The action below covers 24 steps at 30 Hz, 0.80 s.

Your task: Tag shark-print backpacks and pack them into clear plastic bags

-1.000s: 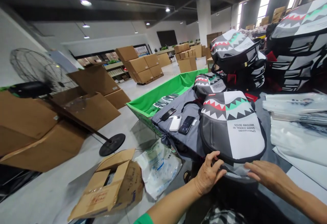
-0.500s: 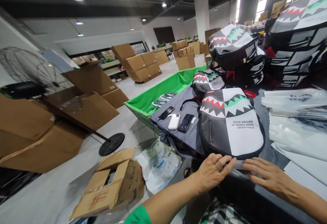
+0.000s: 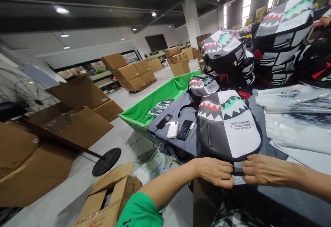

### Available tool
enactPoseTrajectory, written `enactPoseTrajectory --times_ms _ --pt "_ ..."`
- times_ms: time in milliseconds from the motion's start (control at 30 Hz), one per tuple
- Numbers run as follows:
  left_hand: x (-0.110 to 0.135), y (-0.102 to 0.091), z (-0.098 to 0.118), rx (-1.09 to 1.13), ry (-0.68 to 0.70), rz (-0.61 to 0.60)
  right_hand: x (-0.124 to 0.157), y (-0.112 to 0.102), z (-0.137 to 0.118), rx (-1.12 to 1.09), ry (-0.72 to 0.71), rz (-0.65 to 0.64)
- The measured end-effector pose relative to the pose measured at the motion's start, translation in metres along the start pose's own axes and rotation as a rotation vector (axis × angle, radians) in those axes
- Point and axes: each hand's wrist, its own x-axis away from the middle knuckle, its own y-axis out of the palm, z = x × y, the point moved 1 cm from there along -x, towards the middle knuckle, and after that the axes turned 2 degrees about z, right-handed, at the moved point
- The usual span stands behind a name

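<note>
Your left hand and right hand meet at the near end of a grey-and-white shark-mouth backpack. It lies flat on the desk close to the near edge, its printed lettering upside down to you. The fingers of both hands look closed in a pinch on a pale strip of plastic film at the backpack's lower rim. Keep both pinches level so the film lies smooth instead of bunching. Clear plastic bags lie towards the desk's right side. Another shark-mouth backpack sits further along, and two phones and a white power bank rest on grey fabric left of your work.
</note>
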Motion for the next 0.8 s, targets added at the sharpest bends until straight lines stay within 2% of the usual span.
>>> enactPoseTrajectory --times_ms 67,200,333,567,700,800 --pt "-0.006 0.005 -0.005 0.043 0.055 -0.014 -0.003 0.002 0.001 -0.001 -0.025 -0.045" --pt "-0.012 0.011 -0.011 0.081 0.080 -0.064 -0.007 0.000 0.003 0.020 -0.070 -0.145" --pt "-0.002 0.014 -0.007 0.053 0.035 -0.100 -0.007 -0.003 0.003 0.035 -0.086 -0.138" --pt "0.020 0.028 0.020 -0.062 -0.071 0.093 -0.002 -0.008 0.002 0.102 -0.055 -0.105" --pt "0.023 0.041 0.029 -0.130 -0.100 0.245 0.009 -0.010 -0.010 0.192 -0.010 -0.102" --pt "0.026 0.048 0.032 -0.106 -0.117 0.212 0.024 0.001 -0.029 0.229 0.118 -0.012"
